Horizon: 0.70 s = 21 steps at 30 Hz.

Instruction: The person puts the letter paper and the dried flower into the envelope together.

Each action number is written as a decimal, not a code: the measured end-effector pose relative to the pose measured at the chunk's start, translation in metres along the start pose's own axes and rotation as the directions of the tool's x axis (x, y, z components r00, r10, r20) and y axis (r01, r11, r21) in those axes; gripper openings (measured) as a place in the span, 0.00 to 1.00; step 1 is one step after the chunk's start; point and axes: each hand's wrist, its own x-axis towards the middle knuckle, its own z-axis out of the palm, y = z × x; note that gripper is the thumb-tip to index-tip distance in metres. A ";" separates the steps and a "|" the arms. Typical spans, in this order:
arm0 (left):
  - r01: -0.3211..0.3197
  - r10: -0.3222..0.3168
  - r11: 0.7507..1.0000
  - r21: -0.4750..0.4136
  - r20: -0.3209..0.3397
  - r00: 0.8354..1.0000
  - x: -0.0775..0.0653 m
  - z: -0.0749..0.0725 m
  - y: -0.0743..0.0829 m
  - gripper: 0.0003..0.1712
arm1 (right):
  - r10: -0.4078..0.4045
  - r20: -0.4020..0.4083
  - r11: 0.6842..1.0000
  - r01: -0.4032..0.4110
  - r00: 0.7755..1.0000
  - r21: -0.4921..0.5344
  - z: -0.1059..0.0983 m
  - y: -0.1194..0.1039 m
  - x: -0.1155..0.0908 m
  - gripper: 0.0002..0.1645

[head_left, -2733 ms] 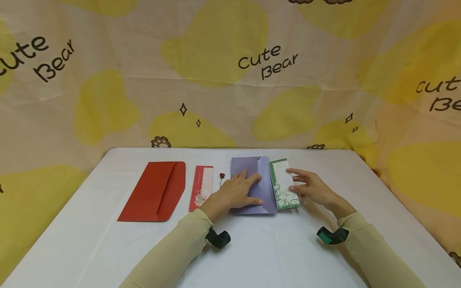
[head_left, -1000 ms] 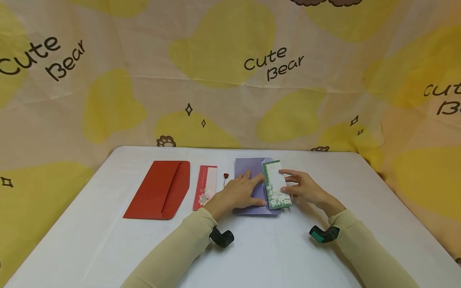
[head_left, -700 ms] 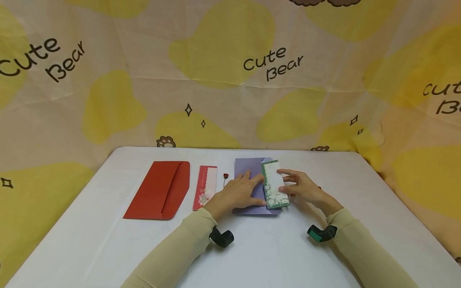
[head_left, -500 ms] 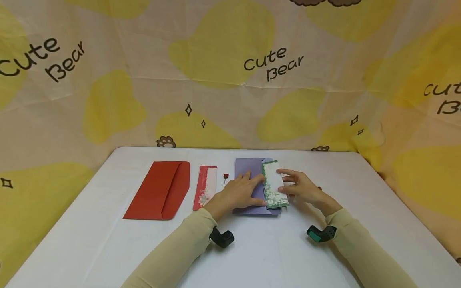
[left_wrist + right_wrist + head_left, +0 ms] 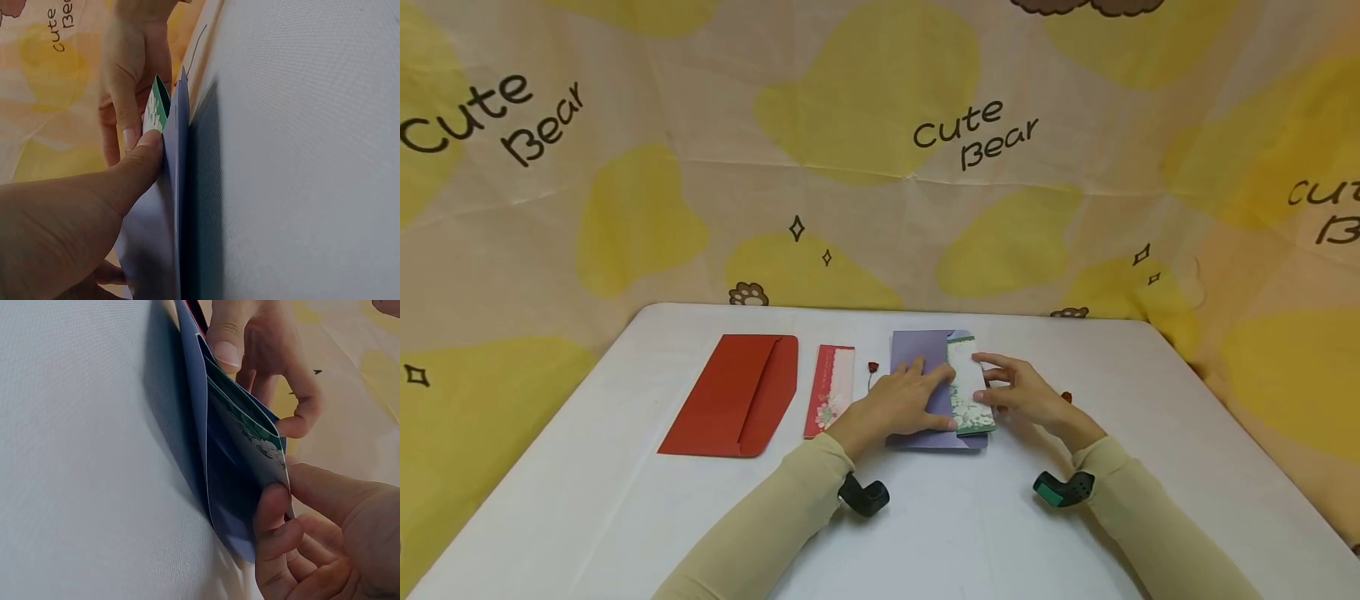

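A purple envelope [image 5: 917, 348] lies on the white table, its flap side toward the right. My left hand [image 5: 891, 404] rests across it with fingers spread, thumb and index finger at the envelope's opening. At the right edge my right hand [image 5: 1033, 396] pinches a folded card [image 5: 964, 387] printed with white flowers and a green border. In the right wrist view the card [image 5: 253, 434] stands partly inside the gaping mouth of the envelope [image 5: 199, 394]. The left wrist view shows the card's green corner [image 5: 160, 103] just beyond my left thumb.
A red envelope [image 5: 726, 396] lies at the left of the table [image 5: 962, 533], flap to the right. Beside it is a pink-red floral card [image 5: 831, 387]. A small red rose [image 5: 872, 367] on a thin stem lies left of the purple envelope; another red flower head [image 5: 1066, 397] shows behind my right wrist.
My right hand has moved the green-bordered card leftward, from beside the purple envelope over its flap and into the opening. My left hand keeps its place on the envelope.
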 end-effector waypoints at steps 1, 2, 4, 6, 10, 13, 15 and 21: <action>0.000 0.000 1.000 -0.001 0.000 1.000 0.000 0.000 0.000 0.41 | -0.003 0.003 1.000 0.003 1.000 -0.007 0.000 0.000 0.000 0.44; -0.001 0.001 1.000 0.000 0.001 1.000 0.000 0.000 0.000 0.41 | -0.003 0.005 1.000 0.003 1.000 -0.013 0.001 0.000 0.001 0.44; -0.004 0.004 1.000 0.000 0.002 1.000 0.000 0.000 0.000 0.41 | -0.005 0.007 1.000 0.006 1.000 -0.025 0.001 -0.001 0.002 0.44; -0.006 0.006 1.000 0.003 0.002 1.000 0.000 0.000 0.001 0.40 | -0.008 0.008 0.999 0.008 1.000 -0.032 0.002 -0.001 0.003 0.44; -0.005 0.005 1.000 0.007 0.004 1.000 0.000 -0.001 0.001 0.40 | -0.008 0.008 1.000 0.008 1.000 -0.024 0.003 -0.001 0.004 0.43; -0.001 0.001 1.000 0.005 0.006 1.000 0.000 -0.001 0.001 0.40 | -0.006 0.009 1.000 0.006 1.000 -0.012 0.005 -0.001 0.006 0.43; 0.001 -0.001 1.000 0.004 0.007 1.000 0.000 -0.001 0.001 0.40 | -0.005 0.012 1.000 0.005 1.000 -0.005 0.006 -0.001 0.007 0.43; 0.000 0.000 1.000 0.002 0.003 1.000 -0.001 -0.001 0.000 0.39 | -0.017 0.014 0.999 0.018 1.000 -0.044 0.009 -0.001 0.009 0.43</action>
